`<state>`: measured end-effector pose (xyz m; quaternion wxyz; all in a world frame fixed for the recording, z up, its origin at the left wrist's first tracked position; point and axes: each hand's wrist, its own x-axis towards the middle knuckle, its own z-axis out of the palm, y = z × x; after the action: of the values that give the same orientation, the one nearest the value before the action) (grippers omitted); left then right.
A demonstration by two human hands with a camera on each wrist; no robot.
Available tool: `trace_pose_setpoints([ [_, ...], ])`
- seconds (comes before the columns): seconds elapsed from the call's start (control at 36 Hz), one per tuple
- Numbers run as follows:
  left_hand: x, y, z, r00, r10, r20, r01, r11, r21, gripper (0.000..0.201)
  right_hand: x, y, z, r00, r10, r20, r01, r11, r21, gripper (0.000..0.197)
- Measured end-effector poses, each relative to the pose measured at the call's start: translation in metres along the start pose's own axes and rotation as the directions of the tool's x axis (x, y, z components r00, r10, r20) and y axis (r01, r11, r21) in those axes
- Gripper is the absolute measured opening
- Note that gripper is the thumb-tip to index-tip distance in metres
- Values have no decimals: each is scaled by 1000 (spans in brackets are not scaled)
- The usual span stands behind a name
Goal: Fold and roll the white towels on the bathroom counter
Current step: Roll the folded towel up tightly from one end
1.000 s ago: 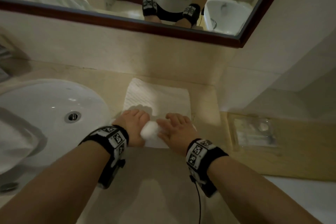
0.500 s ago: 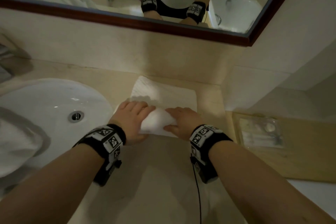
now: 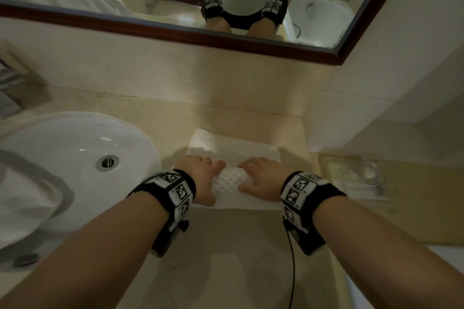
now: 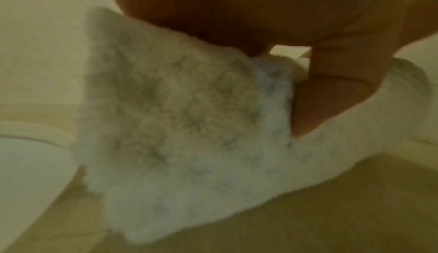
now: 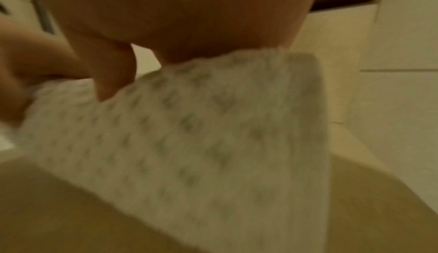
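Rolling is the step in hand, judging by how things lie on the counter (image 3: 233,258). Starting at the left, at about nine o'clock from the hands, the white sink (image 3: 62,158) is set into the counter, and a loose white cloth (image 3: 22,203) hangs over its near rim. At the middle lies the white towel (image 3: 233,155), folded into a strip that runs toward twelve o'clock, its near end already wound into a roll (image 3: 229,182). The left hand (image 3: 200,178) presses on the roll's left end, fingers bent over the top of it and thumb against its near side. The right hand (image 3: 261,179) does the same on the right end, at three o'clock from the left hand, fingers curved over the roll and thumb lying along its near face. The blurred wrist views show each palm on the waffle-textured cloth, but not how tightly it grips. A flat stretch of towel is left beyond the fingers, so the roll seems roughly half made. Next, I judge, both hands should push toward twelve o'clock with even pressure, keeping the ends level so the roll does not cone. Farther right, at three o'clock, a wooden tray (image 3: 414,208) holds a clear packet (image 3: 356,178).
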<state>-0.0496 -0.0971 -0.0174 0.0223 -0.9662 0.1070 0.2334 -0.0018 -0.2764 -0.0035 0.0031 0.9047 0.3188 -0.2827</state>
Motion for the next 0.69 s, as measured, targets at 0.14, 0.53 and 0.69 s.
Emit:
trace_pose_setpoints([
  [0.14,8,6,-12,967,-66,244,130,958,-256,65,-20,-13,27,968,-131,-216,101,984,-144,68],
  [0.53,-17,-28,3,999,-7,-41,-9,922,-387,106,-13,2,34,988,37,-151,-32,999,35,85],
  [0.69,-23,-36,25,997,12,-74,-18,997,-81,125,-15,10,33,974,164,-159,-129,970,208,78],
])
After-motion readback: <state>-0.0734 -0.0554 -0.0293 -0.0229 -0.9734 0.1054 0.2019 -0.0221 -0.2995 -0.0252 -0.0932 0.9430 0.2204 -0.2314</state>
